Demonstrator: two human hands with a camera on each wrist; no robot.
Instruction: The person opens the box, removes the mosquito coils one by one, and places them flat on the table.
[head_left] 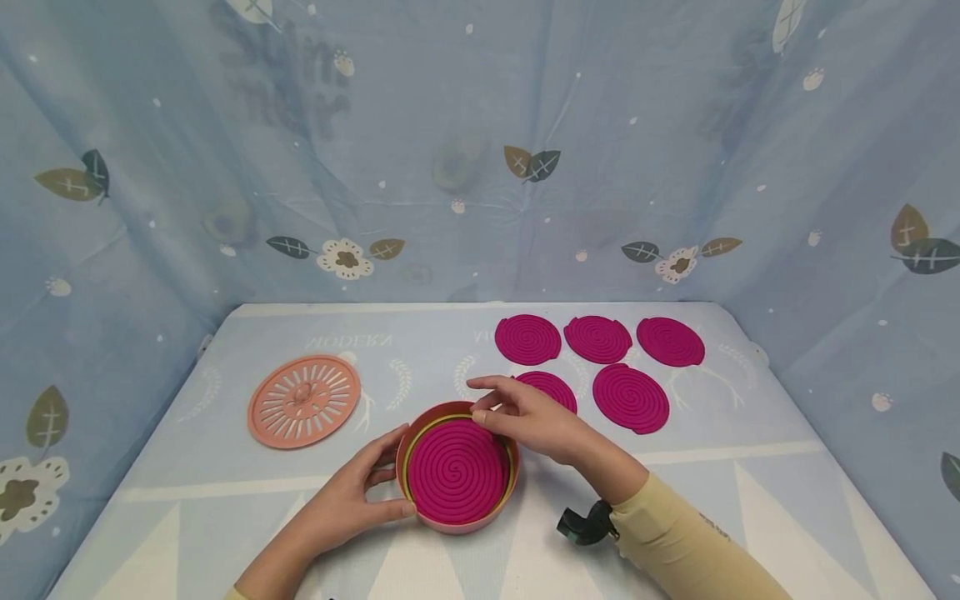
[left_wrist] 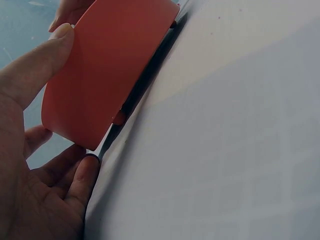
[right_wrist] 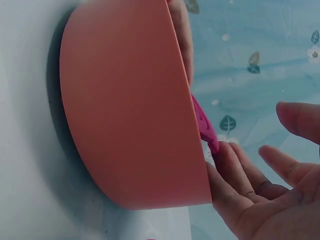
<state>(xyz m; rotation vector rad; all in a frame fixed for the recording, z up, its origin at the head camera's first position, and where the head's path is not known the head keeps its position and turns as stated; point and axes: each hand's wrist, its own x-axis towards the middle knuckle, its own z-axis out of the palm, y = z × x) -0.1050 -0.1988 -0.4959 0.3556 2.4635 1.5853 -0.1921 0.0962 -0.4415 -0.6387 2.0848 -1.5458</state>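
Observation:
In the head view, a round coral mosquito coil holder (head_left: 457, 528) with a yellow inner ring stands on the table. A magenta mosquito coil (head_left: 456, 475) lies inside it, its spiral facing up. My left hand (head_left: 356, 496) grips the holder's left side, thumb near the front rim and fingers round the wall. At the back right rim, my right hand (head_left: 525, 417) pinches the coil's edge between thumb and fingers, one finger held out above. From the right wrist view, the coil's edge (right_wrist: 206, 125) rises past the rim beside the fingertips (right_wrist: 227, 160).
A slotted coral lid (head_left: 303, 402) lies at the left of the table. Several other magenta coils (head_left: 632, 398) are spread at the back right, one partly behind my right hand. A patterned blue curtain (head_left: 480, 150) surrounds the table. A black device (head_left: 587, 525) is on my right wrist.

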